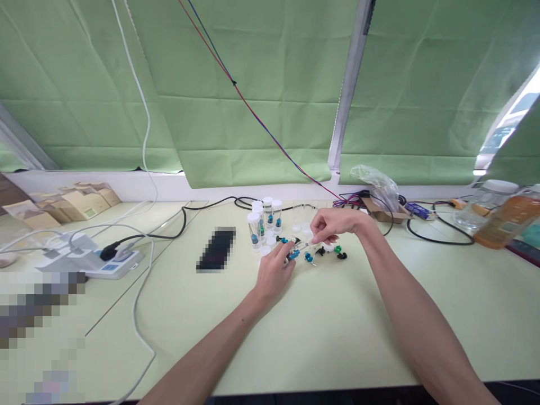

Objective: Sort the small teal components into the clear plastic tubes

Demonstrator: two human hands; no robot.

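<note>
My left hand (276, 271) rests on the pale green table (337, 326), its fingers pinched round a small blue part by a clear vial lying on its side (304, 247). My right hand (335, 224) hovers just above and to the right, fingers pinched over the vial's other end; what it grips is too small to name. Loose blue, green and black small parts (324, 254) lie scattered below the hands. Several upright clear vials with white caps (264, 220) holding blue and green parts stand just left of the hands. Loose white caps (301, 229) lie behind them.
A black phone (216, 250) lies left of the vials. A white power strip (95, 261) with cables sits at the far left. A crumpled plastic bag on a cardboard box (379, 194), black cables, a clear jar (489, 205) and an orange bottle (508, 219) stand at the right. Green blinds hang behind.
</note>
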